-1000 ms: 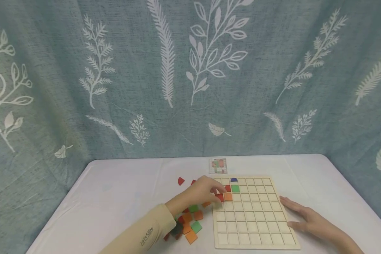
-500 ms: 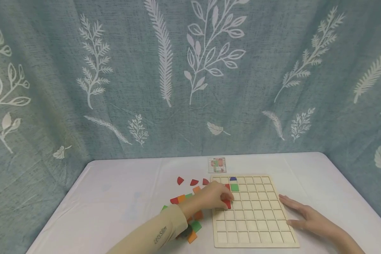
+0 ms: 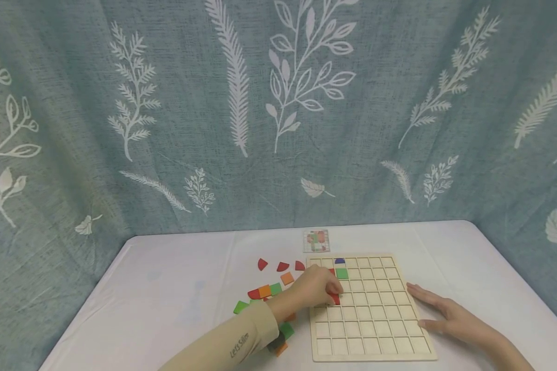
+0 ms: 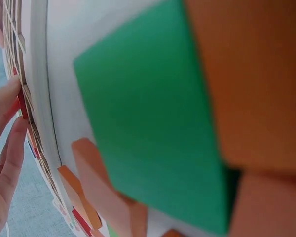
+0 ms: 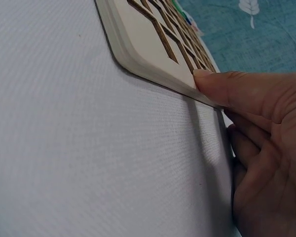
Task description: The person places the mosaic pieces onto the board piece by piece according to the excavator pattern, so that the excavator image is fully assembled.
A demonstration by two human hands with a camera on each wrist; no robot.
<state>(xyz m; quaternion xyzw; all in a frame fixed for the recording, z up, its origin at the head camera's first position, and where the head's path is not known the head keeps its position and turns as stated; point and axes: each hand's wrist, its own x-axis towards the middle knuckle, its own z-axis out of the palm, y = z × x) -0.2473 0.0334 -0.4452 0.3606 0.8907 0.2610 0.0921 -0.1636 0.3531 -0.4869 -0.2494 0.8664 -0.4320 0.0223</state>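
Board (image 3: pixel 373 345) toward the right edge of the counter (image 3: pixel 176 268) is apparently steadied by the right hand (image 3: pixel 447 315), fingers apart, while the left hand (image 3: pixel 316 285) pinches a red piece (image 3: pixel 336 299) at the board's left half, likely for control.

A blue-green curtain (image 3: pixel 195 113) fills the background behind the desk (image 3: pixel 176 273) and angles forward at both sides. It is printed in white with leafy branches (image 3: pixel 285 69), feathery fronds (image 3: pixel 232 67) and small single leaves (image 3: pixel 313 187). The desk has a white covering with rounded far corners and faint creases; the right wrist view shows its fine ribbed texture. The light is soft, turning slightly yellowish on the curtain's lower left.
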